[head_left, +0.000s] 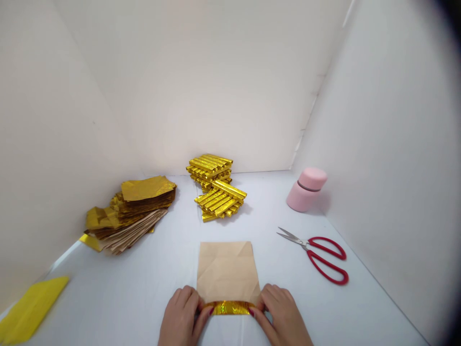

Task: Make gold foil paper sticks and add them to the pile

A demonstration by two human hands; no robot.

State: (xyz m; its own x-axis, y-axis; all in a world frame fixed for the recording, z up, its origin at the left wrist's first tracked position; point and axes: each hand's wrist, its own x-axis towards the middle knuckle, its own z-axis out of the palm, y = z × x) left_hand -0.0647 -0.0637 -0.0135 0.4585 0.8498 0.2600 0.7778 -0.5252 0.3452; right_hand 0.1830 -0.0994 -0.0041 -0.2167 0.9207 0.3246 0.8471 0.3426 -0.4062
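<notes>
A sheet of gold foil paper (228, 269) lies on the white table with its tan back facing up. Along its near edge, a narrow strip is turned over and shows shiny gold. My left hand (183, 312) pinches the left end of this folded strip between thumb and fingers. At the right end, my right hand (281, 312) grips the same fold in the same way. Both thumbs press on the gold side, and the fingertips behind are partly hidden.
Folded gold paper strips (219, 199) are stacked at the back centre. To the left sits a thick pile of gold paper sheets (147, 190), with a yellow piece (34, 307) nearer. Red-handled scissors (306, 245) lie open at right, before a pink flask (304, 194). White walls enclose the table.
</notes>
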